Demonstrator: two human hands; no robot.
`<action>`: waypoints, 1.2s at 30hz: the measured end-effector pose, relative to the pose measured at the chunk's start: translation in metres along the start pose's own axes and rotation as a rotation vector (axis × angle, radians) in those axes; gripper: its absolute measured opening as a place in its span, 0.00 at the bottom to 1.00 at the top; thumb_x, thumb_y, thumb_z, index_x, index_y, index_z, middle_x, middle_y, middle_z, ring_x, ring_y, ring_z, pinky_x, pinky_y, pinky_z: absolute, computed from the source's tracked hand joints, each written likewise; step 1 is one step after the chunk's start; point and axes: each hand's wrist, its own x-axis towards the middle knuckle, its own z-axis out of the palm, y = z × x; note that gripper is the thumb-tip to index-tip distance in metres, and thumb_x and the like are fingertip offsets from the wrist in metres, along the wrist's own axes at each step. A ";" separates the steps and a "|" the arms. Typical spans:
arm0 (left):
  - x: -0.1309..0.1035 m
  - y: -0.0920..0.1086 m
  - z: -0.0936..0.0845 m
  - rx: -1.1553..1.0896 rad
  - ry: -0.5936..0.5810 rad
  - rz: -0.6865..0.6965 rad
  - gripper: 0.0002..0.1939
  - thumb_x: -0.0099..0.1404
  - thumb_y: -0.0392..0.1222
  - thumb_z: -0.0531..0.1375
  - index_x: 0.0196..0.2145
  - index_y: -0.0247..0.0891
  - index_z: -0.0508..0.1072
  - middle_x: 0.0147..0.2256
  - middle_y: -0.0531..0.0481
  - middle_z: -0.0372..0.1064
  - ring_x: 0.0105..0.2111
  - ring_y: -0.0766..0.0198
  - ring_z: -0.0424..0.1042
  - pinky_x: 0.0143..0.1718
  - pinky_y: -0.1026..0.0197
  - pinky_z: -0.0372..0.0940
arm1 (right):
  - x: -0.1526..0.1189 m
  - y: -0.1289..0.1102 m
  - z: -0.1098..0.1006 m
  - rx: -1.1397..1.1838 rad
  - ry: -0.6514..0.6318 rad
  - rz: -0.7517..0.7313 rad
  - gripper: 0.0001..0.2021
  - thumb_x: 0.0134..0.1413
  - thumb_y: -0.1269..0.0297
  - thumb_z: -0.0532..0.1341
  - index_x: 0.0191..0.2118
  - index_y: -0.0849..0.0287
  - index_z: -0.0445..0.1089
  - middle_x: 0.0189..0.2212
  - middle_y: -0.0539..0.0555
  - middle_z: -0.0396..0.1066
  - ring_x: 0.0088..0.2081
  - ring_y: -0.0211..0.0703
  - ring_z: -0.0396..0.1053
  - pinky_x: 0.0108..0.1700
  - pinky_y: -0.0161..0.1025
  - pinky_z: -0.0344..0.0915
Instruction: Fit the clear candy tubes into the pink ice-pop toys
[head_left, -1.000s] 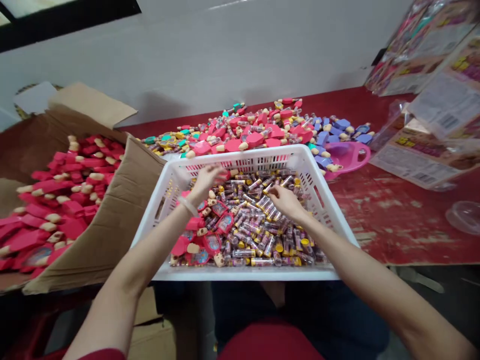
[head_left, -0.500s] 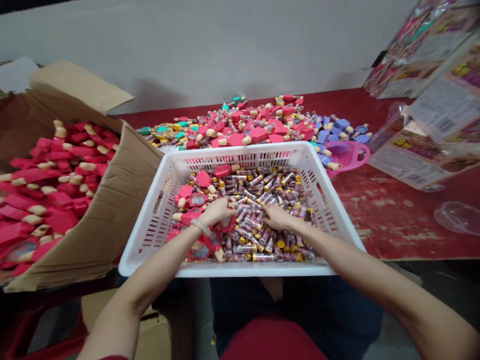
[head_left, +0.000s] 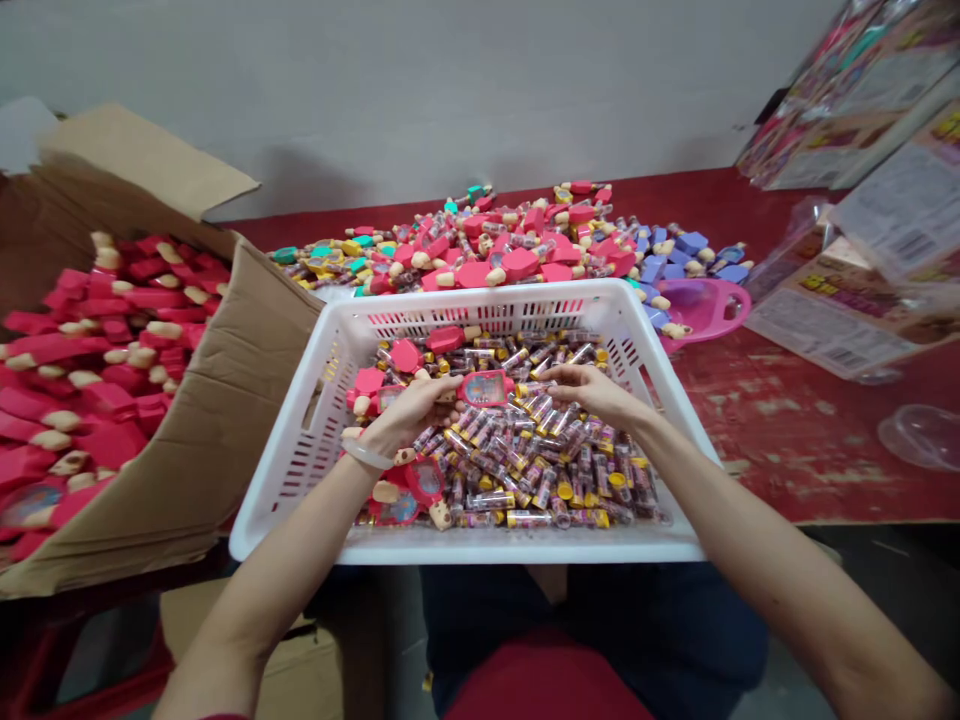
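Pinching a pink case (head_left: 486, 387), left hand (head_left: 409, 412) and right hand (head_left: 592, 390) hover mid-basket (head_left: 480, 300), clear of walls.

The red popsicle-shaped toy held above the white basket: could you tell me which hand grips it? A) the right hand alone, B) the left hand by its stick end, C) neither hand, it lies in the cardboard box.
B: the left hand pinches the stick end of the red popsicle-shaped toy over the white basket, while the right hand sits among the small tubes.

My arms are bare to above the elbow. A pale band (head_left: 365, 454) circles my left wrist, and a red garment (head_left: 540, 680) shows below.
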 end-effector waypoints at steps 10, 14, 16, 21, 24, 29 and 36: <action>-0.003 -0.001 0.000 -0.006 -0.087 0.034 0.15 0.60 0.50 0.63 0.30 0.32 0.72 0.25 0.49 0.71 0.22 0.70 0.69 0.22 0.69 0.61 | -0.004 -0.009 0.010 0.231 0.062 -0.016 0.20 0.41 0.58 0.71 0.41 0.60 0.73 0.29 0.52 0.73 0.30 0.41 0.70 0.36 0.39 0.66; -0.010 0.001 0.006 0.067 -0.112 0.056 0.15 0.56 0.48 0.67 0.29 0.31 0.72 0.23 0.52 0.69 0.21 0.72 0.66 0.21 0.71 0.59 | -0.008 -0.017 0.006 0.163 0.108 -0.091 0.18 0.41 0.58 0.71 0.40 0.60 0.75 0.35 0.53 0.73 0.32 0.40 0.69 0.36 0.39 0.66; -0.012 0.001 0.011 -0.008 -0.064 0.008 0.15 0.55 0.46 0.67 0.27 0.31 0.71 0.22 0.52 0.68 0.19 0.74 0.65 0.20 0.71 0.58 | -0.010 -0.020 0.005 0.145 0.116 -0.103 0.17 0.42 0.58 0.71 0.39 0.60 0.76 0.33 0.53 0.73 0.31 0.40 0.69 0.35 0.39 0.66; -0.010 0.000 0.019 -0.223 -0.005 -0.126 0.14 0.62 0.44 0.62 0.24 0.31 0.68 0.20 0.51 0.65 0.15 0.76 0.60 0.12 0.74 0.51 | -0.012 -0.026 0.005 0.145 0.147 -0.146 0.15 0.41 0.60 0.71 0.38 0.59 0.76 0.36 0.55 0.74 0.33 0.42 0.70 0.36 0.40 0.67; -0.008 0.000 0.020 -0.367 -0.014 -0.229 0.10 0.65 0.42 0.59 0.29 0.32 0.69 0.19 0.54 0.62 0.14 0.77 0.59 0.11 0.77 0.49 | -0.013 -0.029 0.007 0.143 0.180 -0.197 0.14 0.41 0.61 0.71 0.37 0.58 0.76 0.37 0.55 0.75 0.37 0.44 0.71 0.38 0.41 0.68; -0.011 0.003 0.019 -0.429 -0.042 -0.259 0.06 0.67 0.41 0.57 0.40 0.36 0.69 0.19 0.56 0.59 0.13 0.77 0.57 0.10 0.78 0.48 | -0.017 -0.034 0.012 0.110 0.229 -0.292 0.11 0.43 0.62 0.71 0.35 0.57 0.76 0.38 0.54 0.75 0.40 0.47 0.72 0.40 0.43 0.71; -0.014 0.003 0.019 -0.340 -0.066 -0.242 0.07 0.65 0.43 0.59 0.36 0.36 0.70 0.18 0.56 0.59 0.12 0.78 0.54 0.10 0.77 0.47 | -0.019 -0.034 0.017 0.116 0.239 -0.339 0.09 0.44 0.63 0.71 0.33 0.56 0.75 0.39 0.53 0.74 0.44 0.48 0.71 0.47 0.45 0.69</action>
